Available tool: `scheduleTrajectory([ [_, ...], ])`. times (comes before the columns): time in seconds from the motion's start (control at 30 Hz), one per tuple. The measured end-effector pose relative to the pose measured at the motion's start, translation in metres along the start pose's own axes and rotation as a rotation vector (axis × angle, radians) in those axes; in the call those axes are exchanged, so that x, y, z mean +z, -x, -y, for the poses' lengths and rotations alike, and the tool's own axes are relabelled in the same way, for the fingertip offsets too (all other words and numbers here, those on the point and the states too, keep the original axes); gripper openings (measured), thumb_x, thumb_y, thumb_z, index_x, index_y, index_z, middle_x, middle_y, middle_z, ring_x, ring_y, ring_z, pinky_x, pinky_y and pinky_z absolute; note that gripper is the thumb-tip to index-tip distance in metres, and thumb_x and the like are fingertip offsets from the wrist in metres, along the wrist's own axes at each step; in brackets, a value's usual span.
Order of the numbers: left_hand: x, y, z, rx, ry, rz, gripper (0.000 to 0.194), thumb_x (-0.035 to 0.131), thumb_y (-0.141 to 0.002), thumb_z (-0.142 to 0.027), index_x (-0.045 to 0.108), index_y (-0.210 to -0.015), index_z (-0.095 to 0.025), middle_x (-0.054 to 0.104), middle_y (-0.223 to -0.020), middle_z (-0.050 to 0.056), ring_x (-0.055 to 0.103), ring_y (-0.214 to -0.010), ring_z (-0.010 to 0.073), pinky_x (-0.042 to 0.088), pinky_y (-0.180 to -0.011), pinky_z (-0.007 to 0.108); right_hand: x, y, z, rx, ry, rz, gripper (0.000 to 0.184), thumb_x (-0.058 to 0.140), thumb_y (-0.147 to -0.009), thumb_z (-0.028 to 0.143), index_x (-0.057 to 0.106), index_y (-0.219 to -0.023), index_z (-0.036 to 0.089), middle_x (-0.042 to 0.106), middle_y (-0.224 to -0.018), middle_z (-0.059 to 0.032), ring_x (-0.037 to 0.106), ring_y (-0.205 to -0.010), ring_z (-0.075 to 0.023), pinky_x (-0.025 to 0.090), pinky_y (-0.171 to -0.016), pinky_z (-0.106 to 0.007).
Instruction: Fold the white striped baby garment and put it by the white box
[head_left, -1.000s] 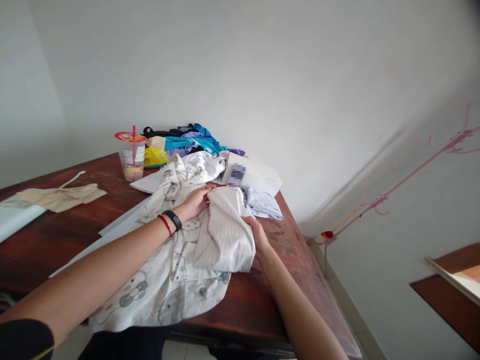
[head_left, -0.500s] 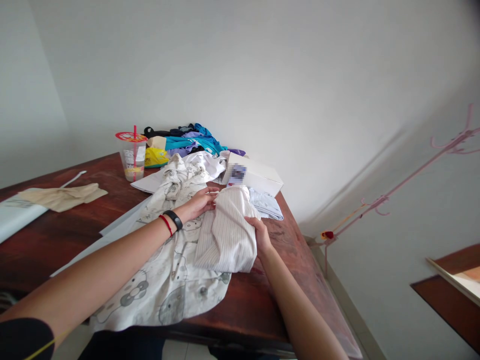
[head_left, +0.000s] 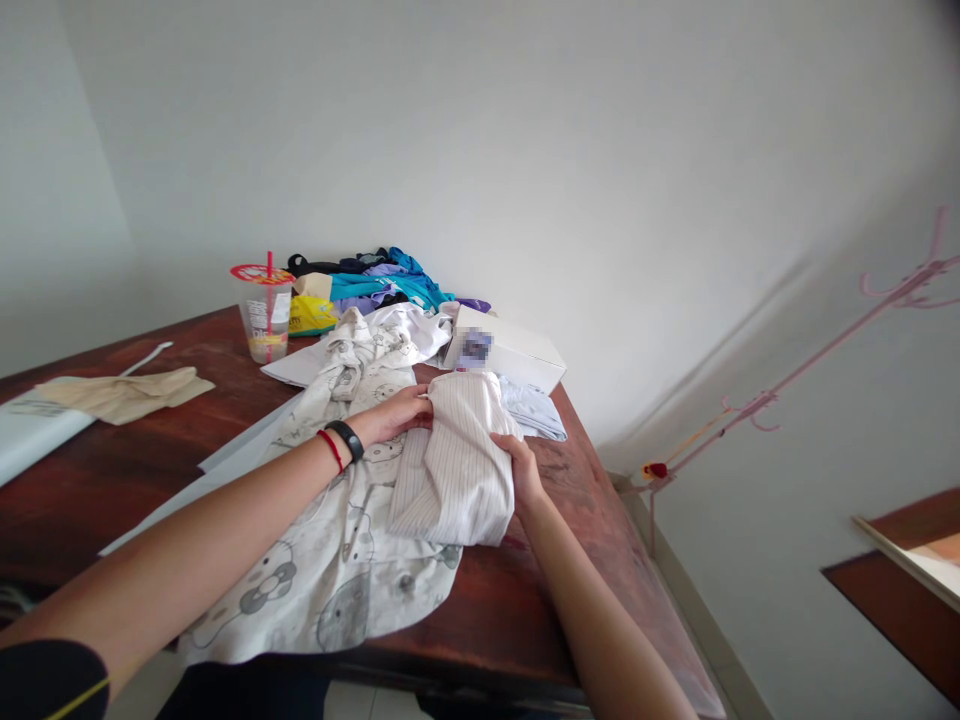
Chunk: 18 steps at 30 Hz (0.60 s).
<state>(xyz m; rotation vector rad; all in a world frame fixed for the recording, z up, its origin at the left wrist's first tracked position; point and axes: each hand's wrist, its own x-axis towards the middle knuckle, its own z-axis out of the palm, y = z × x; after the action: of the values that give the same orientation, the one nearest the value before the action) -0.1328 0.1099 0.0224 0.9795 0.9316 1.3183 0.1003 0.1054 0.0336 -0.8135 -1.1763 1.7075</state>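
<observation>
Head view, striped cloth: white with thin dark stripes, the striped cloth (head_left: 469,465) sits at the middle of the frame, just below centre, folded over itself and creased, its left part over the printed cloth.
Right hand: the right hand (head_left: 523,472) holds the striped cloth's right edge, thumb on top, other fingers mostly hidden.
Left hand: the left hand (head_left: 401,413) has its fingers bent, touching the cloth's upper left edge; the tips are partly hidden, so I cannot tell whether it grips.
Left wrist: a black band (head_left: 347,438) and, nearer the elbow, a red bracelet (head_left: 331,450).
Printed cloth: the printed cloth (head_left: 322,570), white with grey cartoon figures, runs from the centre to the lower left, wrinkled, beneath the left forearm.
Tabletop: the dark reddish tabletop (head_left: 600,530) spans the lower half of the frame.
Behind the hands: a white box (head_left: 521,345) right of centre, with a folded pale blue cloth (head_left: 536,410) just below it.
Upper left of centre: a heap of clothes (head_left: 397,287) in blue, purple and black, a yellow packet (head_left: 311,316), and an upright clear cup (head_left: 265,318) with a straw.
Far left: a beige cloth (head_left: 127,395).
Right side: a pink rack (head_left: 810,365), slanting across the frame.
</observation>
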Motion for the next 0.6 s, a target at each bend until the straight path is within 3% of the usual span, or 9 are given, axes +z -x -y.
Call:
scheduleTrajectory([
  [0.2, -0.007, -0.004, 0.005, 0.010, 0.018, -0.041, 0.028, 0.079, -0.074, -0.024, 0.069, -0.099, -0.017, 0.070, -0.084, 0.006, 0.062, -0.076, 0.0184, 0.047, -0.068, 0.029, 0.000, 0.001, 0.001, 0.005, -0.040, 0.024, 0.052, 0.073, -0.063, 0.034, 0.072, -0.113, 0.018, 0.078, -0.102, -0.0071, 0.069, -0.099, -0.0360, 0.055, -0.081, -0.043],
  [0.37, -0.009, -0.006, 0.007, 0.025, 0.032, -0.102, 0.025, 0.080, -0.073, -0.021, 0.069, -0.095, -0.016, 0.069, -0.089, 0.007, 0.061, -0.076, 0.0173, 0.049, -0.068, 0.030, -0.001, 0.000, 0.002, 0.043, -0.068, 0.021, 0.055, 0.072, -0.062, 0.034, 0.073, -0.114, 0.017, 0.078, -0.101, -0.0077, 0.069, -0.097, -0.0370, 0.055, -0.081, -0.045],
  [0.6, -0.012, -0.012, 0.008, 0.101, 0.057, -0.142, 0.024, 0.077, -0.078, -0.025, 0.059, -0.094, -0.020, 0.061, -0.075, 0.001, 0.055, -0.069, 0.0149, 0.047, -0.065, 0.028, 0.000, 0.002, 0.003, 0.010, -0.075, 0.057, 0.056, 0.072, -0.061, 0.031, 0.074, -0.115, 0.018, 0.078, -0.105, -0.0069, 0.069, -0.099, -0.0366, 0.055, -0.082, -0.044],
])
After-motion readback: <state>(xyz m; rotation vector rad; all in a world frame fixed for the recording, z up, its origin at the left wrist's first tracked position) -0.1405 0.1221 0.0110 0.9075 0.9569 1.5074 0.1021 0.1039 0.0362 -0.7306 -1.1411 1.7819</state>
